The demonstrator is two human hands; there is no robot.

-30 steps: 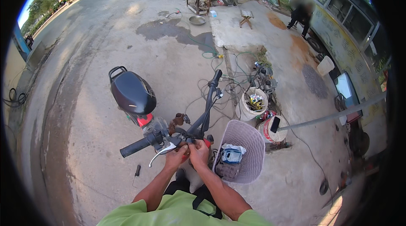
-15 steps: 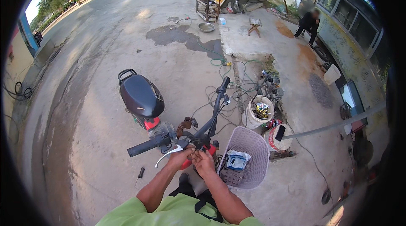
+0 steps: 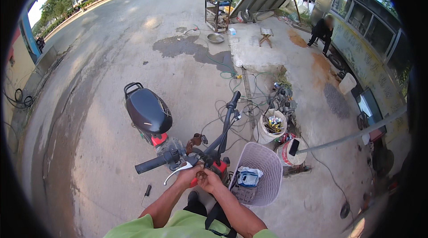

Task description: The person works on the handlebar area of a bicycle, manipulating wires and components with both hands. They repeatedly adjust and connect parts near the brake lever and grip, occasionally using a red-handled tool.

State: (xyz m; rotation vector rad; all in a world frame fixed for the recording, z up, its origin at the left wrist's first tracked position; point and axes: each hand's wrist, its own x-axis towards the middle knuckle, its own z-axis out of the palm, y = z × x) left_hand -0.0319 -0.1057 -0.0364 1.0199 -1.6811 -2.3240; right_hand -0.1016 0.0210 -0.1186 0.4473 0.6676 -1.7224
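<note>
A scooter with a black seat [image 3: 148, 109] and red body stands in front of me, its handlebar [image 3: 216, 142] running across at a slant. My left hand [image 3: 188, 175] is at the bar's middle, just below the white brake lever [image 3: 174, 172]. Close against it, my right hand [image 3: 208, 180] has its fingers bent inward. Both hands look pinched together over the same spot near the red front panel. Whatever lies between the fingertips is too small and covered to name. The scooter's pale woven basket [image 3: 277, 173] sits to the right, with a blue and white packet [image 3: 248, 177] inside.
On the ground at left lies a black-handled screwdriver [image 3: 147, 190]. Right of the handlebar stand a bucket of small parts [image 3: 264, 136] and a lidded bucket with a phone [image 3: 294, 147] on top. Cables [image 3: 232, 104] trail across the concrete. A seated person [image 3: 322, 32] is far right.
The whole view has shifted slightly, with nearby things now lower in it. My hands stay together at the same place on the scooter, fingers slightly rearranged.
</note>
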